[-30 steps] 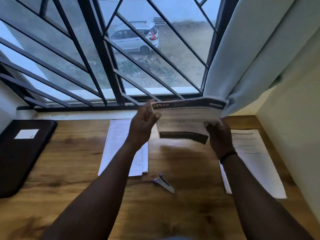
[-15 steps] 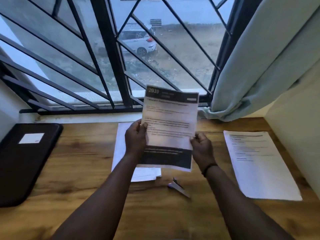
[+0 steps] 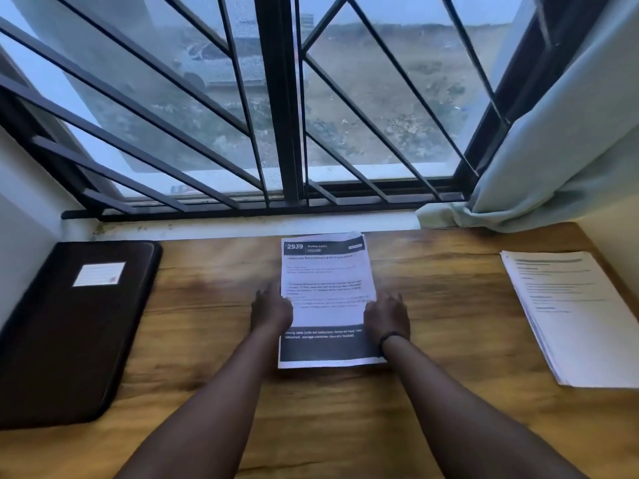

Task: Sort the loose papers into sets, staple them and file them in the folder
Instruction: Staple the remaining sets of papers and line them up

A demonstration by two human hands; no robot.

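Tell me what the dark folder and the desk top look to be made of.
Folder: looks like dark leather or leatherette, matte with a soft sheen, rounded corners, a white label stuck on it. Desk top: wood or wood-look laminate, brown grain streaks, smooth and slightly glossy; which one cannot be told.

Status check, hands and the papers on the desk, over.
Left hand and right hand flank the 2939 sheet flat on the desk. Second paper stack lies far right, black folder closed at left. Stapler not seen.
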